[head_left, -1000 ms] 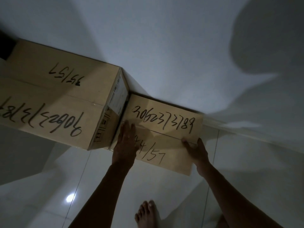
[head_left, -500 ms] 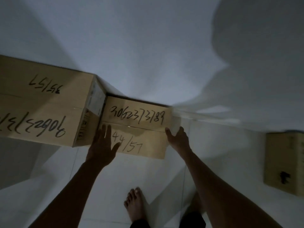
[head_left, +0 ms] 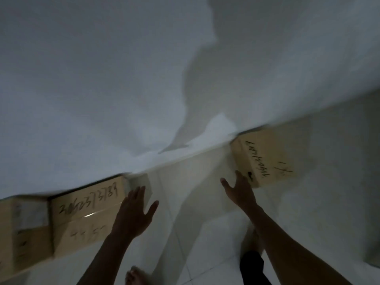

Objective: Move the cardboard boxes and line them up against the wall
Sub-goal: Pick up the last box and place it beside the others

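A low cardboard box (head_left: 86,219) with handwritten numbers sits on the floor against the white wall (head_left: 102,89), at the lower left. A taller cardboard box (head_left: 22,235) stands touching its left side. Another cardboard box (head_left: 265,157) with handwriting sits on the floor against the wall at the right. My left hand (head_left: 133,214) hovers open, fingers spread, just right of the low box and holds nothing. My right hand (head_left: 239,190) is open and reaches toward the near left corner of the right-hand box; whether it touches is unclear. The frame is blurred.
Pale tiled floor (head_left: 195,202) lies between the low box and the right-hand box. My bare foot (head_left: 135,276) shows at the bottom edge. Dark shadows fall across the wall.
Both hands have let go of the low box and swung right. The view has turned right, bringing the right-hand box closer, and my right hand now reaches toward it.
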